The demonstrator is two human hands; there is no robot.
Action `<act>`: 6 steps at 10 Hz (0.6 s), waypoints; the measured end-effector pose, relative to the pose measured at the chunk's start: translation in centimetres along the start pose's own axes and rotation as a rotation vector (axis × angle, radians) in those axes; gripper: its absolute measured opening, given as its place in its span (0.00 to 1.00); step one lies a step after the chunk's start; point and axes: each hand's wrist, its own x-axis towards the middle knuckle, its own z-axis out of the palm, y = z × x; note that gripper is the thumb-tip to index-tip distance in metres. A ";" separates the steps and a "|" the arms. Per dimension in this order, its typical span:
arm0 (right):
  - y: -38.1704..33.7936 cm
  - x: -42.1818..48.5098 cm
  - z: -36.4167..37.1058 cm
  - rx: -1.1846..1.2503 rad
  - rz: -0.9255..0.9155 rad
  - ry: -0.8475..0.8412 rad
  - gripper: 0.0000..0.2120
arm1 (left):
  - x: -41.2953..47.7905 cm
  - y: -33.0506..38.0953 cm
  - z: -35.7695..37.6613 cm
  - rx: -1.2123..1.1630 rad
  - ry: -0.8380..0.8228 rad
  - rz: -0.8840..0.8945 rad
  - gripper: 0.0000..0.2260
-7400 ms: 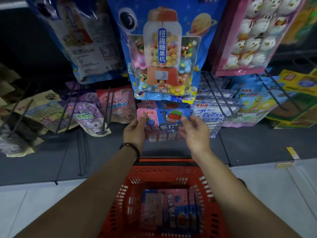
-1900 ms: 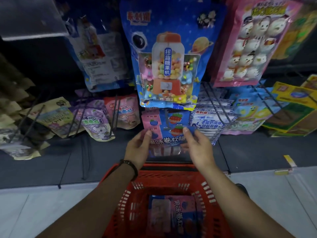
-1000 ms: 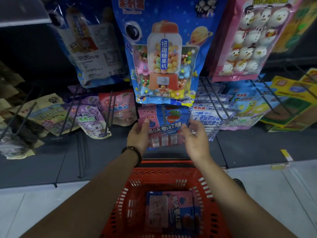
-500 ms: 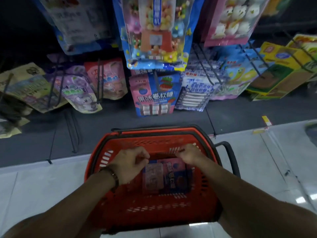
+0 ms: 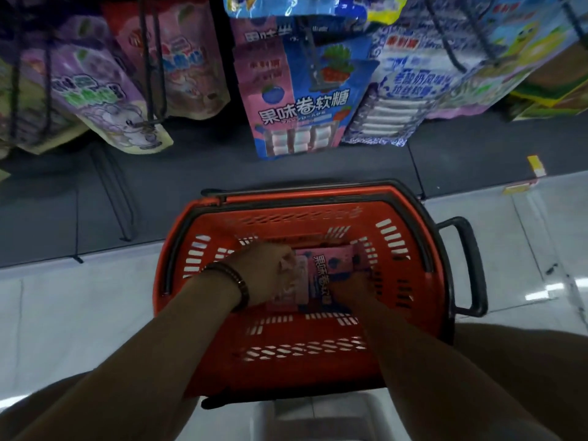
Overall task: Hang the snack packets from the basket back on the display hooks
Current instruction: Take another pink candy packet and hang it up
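Both hands are down inside the red basket (image 5: 410, 249), which sits on the pale tiled floor (image 5: 63, 300) right in front of the display. The left hand (image 5: 267, 272), with a dark beaded bracelet (image 5: 230, 281) on its wrist, is curled over the left edge of the pink and blue snack packet (image 5: 331, 268) lying at the bottom of the basket, fingers closed onto it. The right hand (image 5: 353, 289) is at the packet's near right corner, but it's dark in there and I honestly can't tell if it's gripping or just touching. The basket's black handle (image 5: 471, 265) is folded out to the right. On the far side, just past the basket's rim, a matching pink and blue packet (image 5: 302, 100) hangs on a display hook (image 5: 310, 58) with more of the same behind it. To its right there's a white and blue striped packet (image 5: 404, 93), and further left a pink pouch (image 5: 181, 58) and a purple pouch with a bunny (image 5: 95, 90), all hanging over a dark grey base panel (image 5: 222, 173). Pretty blurry overall.
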 end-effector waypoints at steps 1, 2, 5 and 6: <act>1.1 3.3 1.7 -0.105 0.017 -0.039 0.28 | 0.4 -0.5 -0.1 0.042 -0.054 -0.059 0.14; 1.1 4.3 2.5 -0.320 -0.103 -0.056 0.27 | 0.7 -0.3 -0.4 0.053 -0.090 -0.075 0.15; -2.5 -0.2 -0.9 -0.306 -0.333 -0.093 0.07 | 0.3 -0.6 -1.0 0.083 -0.081 -0.110 0.14; -4.2 -4.3 -3.5 -0.418 -0.483 -0.139 0.16 | 0.1 -1.6 0.0 0.069 -0.021 -0.132 0.10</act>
